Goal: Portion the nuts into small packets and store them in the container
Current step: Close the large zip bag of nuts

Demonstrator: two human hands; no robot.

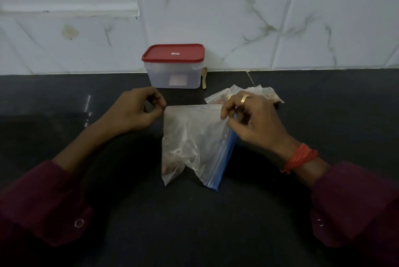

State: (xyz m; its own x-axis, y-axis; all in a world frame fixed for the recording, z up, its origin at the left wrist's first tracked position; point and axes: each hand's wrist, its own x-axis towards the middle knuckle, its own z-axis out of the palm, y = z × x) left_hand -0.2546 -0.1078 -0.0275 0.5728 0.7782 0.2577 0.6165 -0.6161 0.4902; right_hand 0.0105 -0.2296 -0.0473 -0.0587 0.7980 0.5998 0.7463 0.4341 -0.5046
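Head camera is looking down at a dark countertop [129, 212], where a person in maroon sleeves is working with both hands on a clear zip bag [194, 145]. The bag is sitting in the middle of the counter, its top lifted by the hands and its blue zip strip [222, 163] running down its right edge. Brownish nuts [172, 158] are lying in its lower left part, dim through the plastic.

The left hand [138, 111] is curling its fingers and thumb at the bag's upper left corner, seemingly pinching it. The right hand [252, 120], wearing a ring [244, 98] and a red thread band [300, 158] at the wrist, is pinching the bag's upper right edge beside the zip strip.

Behind the right hand, several small packets [218, 97] are lying flat on the counter, partly hidden by it. Farther back, the clear container [174, 74] is standing against the marble-tiled wall [280, 18], with its red lid [172, 53] on. A small wooden spoon [204, 79] is leaning just beside the container's right side.
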